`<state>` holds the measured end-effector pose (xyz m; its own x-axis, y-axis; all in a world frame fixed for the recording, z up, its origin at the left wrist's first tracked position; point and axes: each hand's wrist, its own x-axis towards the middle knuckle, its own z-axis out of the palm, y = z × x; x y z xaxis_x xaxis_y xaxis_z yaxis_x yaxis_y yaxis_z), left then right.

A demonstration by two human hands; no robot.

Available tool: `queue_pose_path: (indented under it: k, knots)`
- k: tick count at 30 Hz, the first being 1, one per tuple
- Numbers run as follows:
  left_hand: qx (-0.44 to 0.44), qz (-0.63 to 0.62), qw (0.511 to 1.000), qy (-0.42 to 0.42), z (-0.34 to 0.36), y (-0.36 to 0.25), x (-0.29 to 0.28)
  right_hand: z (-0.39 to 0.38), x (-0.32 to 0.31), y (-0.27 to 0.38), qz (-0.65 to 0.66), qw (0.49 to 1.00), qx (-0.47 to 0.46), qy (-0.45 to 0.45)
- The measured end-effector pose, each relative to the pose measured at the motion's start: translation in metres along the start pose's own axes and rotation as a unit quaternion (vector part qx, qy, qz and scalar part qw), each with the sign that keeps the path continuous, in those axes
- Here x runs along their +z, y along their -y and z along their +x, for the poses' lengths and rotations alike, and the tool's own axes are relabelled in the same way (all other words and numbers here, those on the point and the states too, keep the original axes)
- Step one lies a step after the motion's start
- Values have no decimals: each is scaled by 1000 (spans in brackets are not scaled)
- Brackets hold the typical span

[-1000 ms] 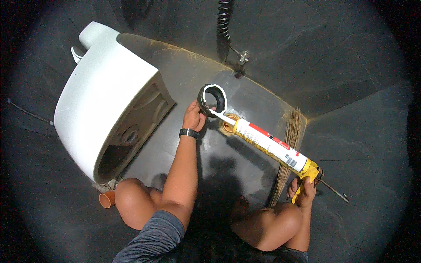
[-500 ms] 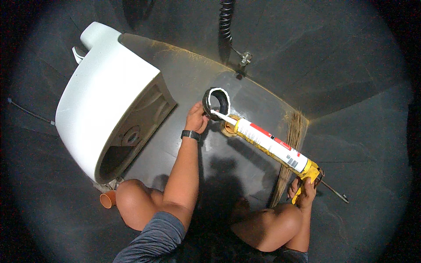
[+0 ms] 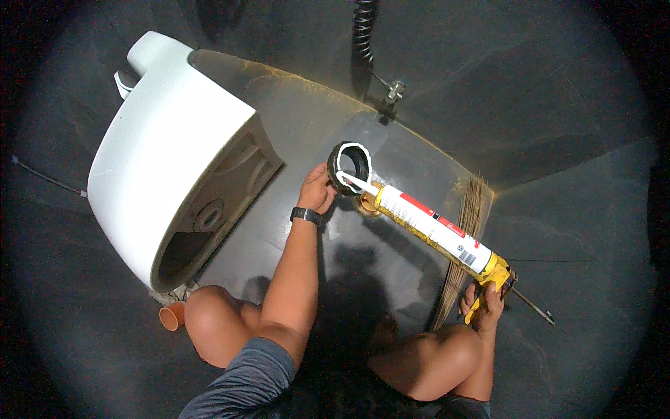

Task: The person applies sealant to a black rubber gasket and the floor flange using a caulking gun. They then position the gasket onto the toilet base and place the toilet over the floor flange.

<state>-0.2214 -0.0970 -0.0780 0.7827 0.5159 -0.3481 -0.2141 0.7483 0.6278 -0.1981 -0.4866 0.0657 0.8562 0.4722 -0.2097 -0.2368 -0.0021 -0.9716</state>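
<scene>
A black ring-shaped pipe seal (image 3: 333, 162) is gripped at its left edge by my left hand (image 3: 317, 189). White sealant (image 3: 356, 144) runs in a bead around the ring's rim. My right hand (image 3: 486, 305) is wrapped round the handle of a yellow caulking gun (image 3: 494, 272), loaded with a white and red sealant cartridge (image 3: 433, 227). The cartridge's white nozzle (image 3: 357, 182) points up and left, with its tip at the ring's left rim. Behind the nozzle, an orange pipe opening (image 3: 369, 203) in the floor is partly hidden.
A white toilet bowl (image 3: 164, 133) lies tipped at the left, its hollow underside facing me. An orange cup-like pipe piece (image 3: 169, 318) is beside my left knee. A stick broom (image 3: 462, 258) leans at the right. A metal valve (image 3: 395, 91) with a black coiled hose (image 3: 362, 35) juts from the far wall.
The ring has shifted slightly right in my left hand. The white bead now reaches further along its lower rim, and the nozzle tip sits by the left rim.
</scene>
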Motion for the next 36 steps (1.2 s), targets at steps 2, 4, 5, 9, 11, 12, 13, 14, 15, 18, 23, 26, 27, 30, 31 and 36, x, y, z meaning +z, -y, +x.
queue_pose_path:
  k: [2, 4, 5, 9, 11, 12, 13, 14, 15, 18, 23, 26, 27, 30, 31, 36]
  knots:
    - [11, 3, 1000, 19, -1, 0, 1, 1, 0, 0, 7, 1000, 4, -3]
    - [3, 11, 1000, 19, 1, 1, -2, 2, 0, -1, 9, 1000, -2, 5]
    - [3, 8, 999, 39, 4, 1, -6, 2, 0, -1, 7, 1000, -7, 9]
    - [0, 20, 994, 105, 14, 4, -19, 4, -2, -2, -1, 1000, -15, 11]
    - [15, 102, 992, 71, 15, 8, -20, 5, -3, -1, -8, 1000, -15, 12]
    - [12, 74, 995, 62, 14, 9, -19, 5, -3, -1, -7, 1000, -20, 17]
    - [-3, 38, 997, 64, 14, 10, -18, 6, -3, -1, -13, 1000, -13, 14]
    - [-10, 18, 998, 60, 13, 11, -15, 6, -4, 0, -15, 1000, -12, 16]
    - [-18, -2, 998, 56, 13, 10, -13, 7, -4, 0, -18, 1000, -13, 17]
    - [-15, -12, 999, 42, 12, 11, -7, 7, -4, 1, -14, 1000, -6, 3]
    - [0, -1, 998, 69, 17, 13, -10, 7, -4, -1, -10, 1000, -10, 3]
    - [-6, 23, 999, 48, 20, 15, -16, 8, -5, -4, -31, 999, -12, -18]
    - [-16, 8, 998, 56, 21, 16, -18, 8, -5, -4, -49, 998, -20, -28]
    - [-26, -32, 995, 93, 25, 17, -21, 8, -4, -4, 1, 1000, -14, -9]
    - [-17, -42, 993, 113, 27, 18, -21, 8, -3, -3, -7, 1000, -14, -11]
    - [-39, -39, 995, 84, 28, 21, -19, 11, 0, 2, -44, 999, -30, 0]
